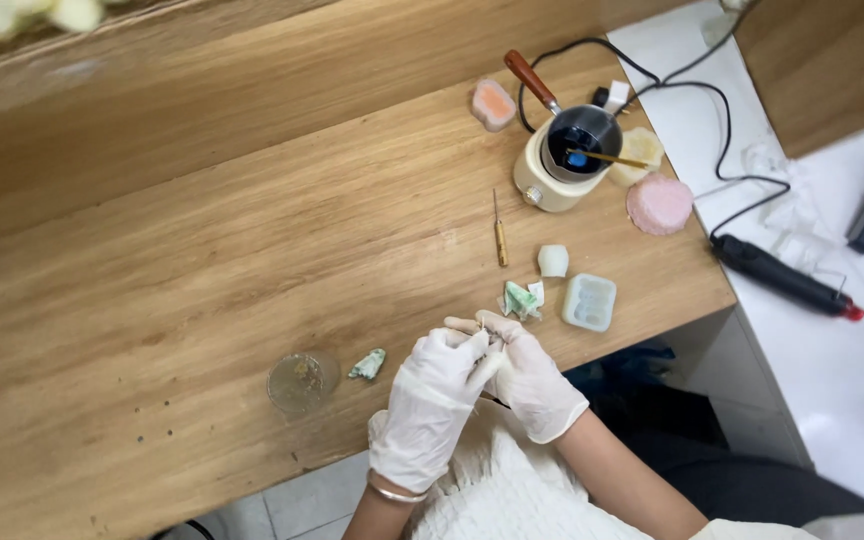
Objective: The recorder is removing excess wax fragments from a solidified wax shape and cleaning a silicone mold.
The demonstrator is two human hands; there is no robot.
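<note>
Two gloved hands meet at counter (202, 260) edge | left hand (430, 400) and right hand (532, 375) both pinched on a small piece (487, 338), possibly with a thin tool | mould (589, 301), pot (562, 160) beyond | keep wrists braced, pressure light.

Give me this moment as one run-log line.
left hand: gloved, pinching small item, identity unclear | right hand: gloved, meeting left at fingertips | nearby: green-white scrap, silicone mould, round dish | surface: wooden table
</note>
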